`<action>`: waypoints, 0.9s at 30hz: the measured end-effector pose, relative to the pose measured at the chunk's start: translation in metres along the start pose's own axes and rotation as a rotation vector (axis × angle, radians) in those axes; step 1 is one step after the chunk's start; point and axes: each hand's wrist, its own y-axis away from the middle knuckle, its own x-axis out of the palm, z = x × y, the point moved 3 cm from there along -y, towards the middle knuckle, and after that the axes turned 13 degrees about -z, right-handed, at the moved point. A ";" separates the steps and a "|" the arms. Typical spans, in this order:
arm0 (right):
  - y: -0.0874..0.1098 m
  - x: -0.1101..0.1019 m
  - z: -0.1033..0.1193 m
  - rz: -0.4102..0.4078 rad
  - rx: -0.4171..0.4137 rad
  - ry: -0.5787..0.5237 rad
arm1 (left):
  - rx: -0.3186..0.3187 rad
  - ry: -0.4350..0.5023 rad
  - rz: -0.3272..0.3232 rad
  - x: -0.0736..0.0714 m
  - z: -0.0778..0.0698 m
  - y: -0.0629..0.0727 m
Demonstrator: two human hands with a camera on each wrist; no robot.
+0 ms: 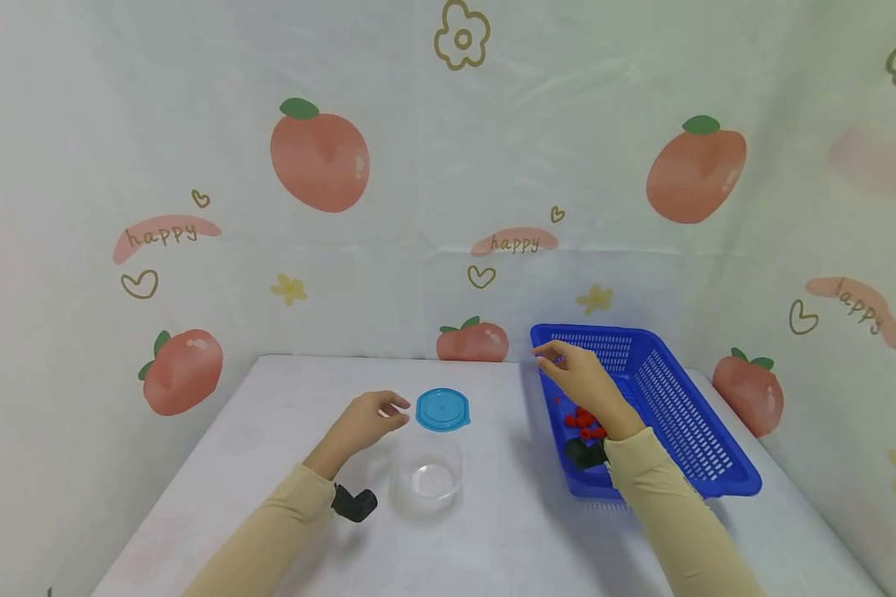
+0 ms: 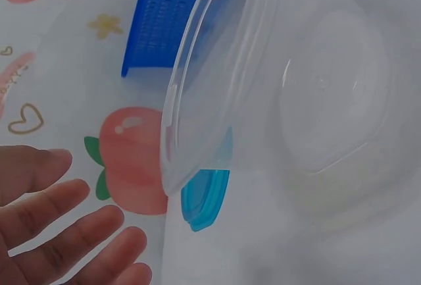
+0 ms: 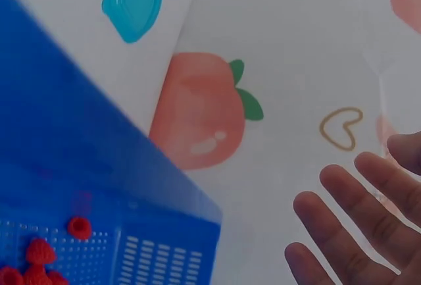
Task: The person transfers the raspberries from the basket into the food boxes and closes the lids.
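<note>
My left hand (image 1: 373, 419) hovers with loosely bent fingers beside a clear round plastic container (image 1: 428, 481), holding nothing. The container stands uncovered on the table, and its inside shows in the left wrist view. Behind it lies a blue lid (image 1: 443, 410), flat on the tabletop. Over the left side of a blue plastic basket (image 1: 687, 406) is my right hand (image 1: 573, 371), its fingers spread and nothing between them. Several red raspberries (image 1: 584, 421) lie at the basket's left end, partly hidden by my right wrist in the head view; the right wrist view shows raspberries (image 3: 41, 252) more closely.
A white table (image 1: 508, 531) carries everything. Behind and beside it hangs a pale cloth (image 1: 403, 166) printed with fruit, hearts and flowers. The basket's raised rim stands between the raspberries and the container. A black wrist camera (image 1: 354, 503) sits below my left wrist.
</note>
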 end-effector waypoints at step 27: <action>-0.010 -0.024 -0.075 0.016 0.050 0.023 | -0.170 0.266 0.118 0.012 0.012 0.019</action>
